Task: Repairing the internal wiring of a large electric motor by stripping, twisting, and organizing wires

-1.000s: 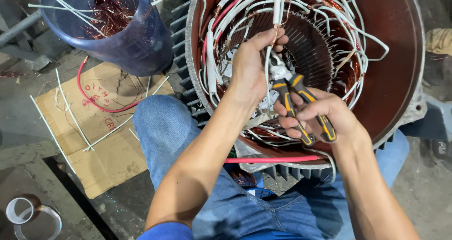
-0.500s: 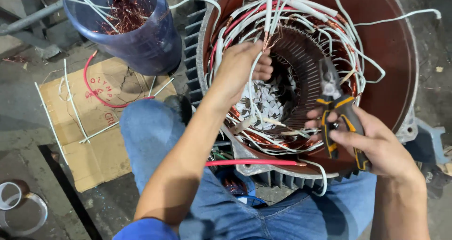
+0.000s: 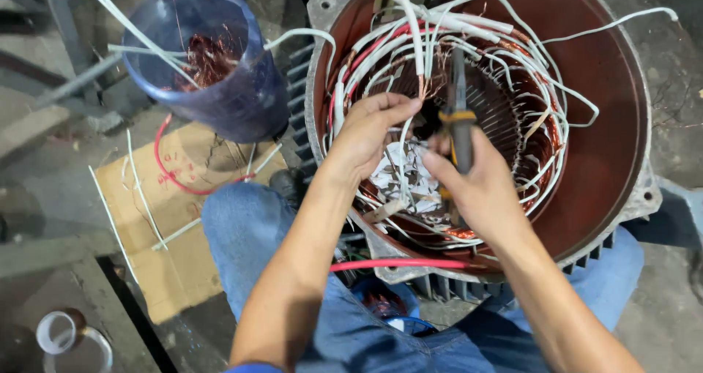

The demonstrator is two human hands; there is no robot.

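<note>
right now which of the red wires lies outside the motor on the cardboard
The looped red wire on the cardboard sheet, just below the blue bucket. The other loose red wire runs straight along the motor housing rim, over the person's lap.

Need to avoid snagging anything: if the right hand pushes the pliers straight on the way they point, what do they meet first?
Probably the bare copper wire ends held up by the left hand. The pliers in the right hand point up at that white lead bundle; depth is unclear.
</note>
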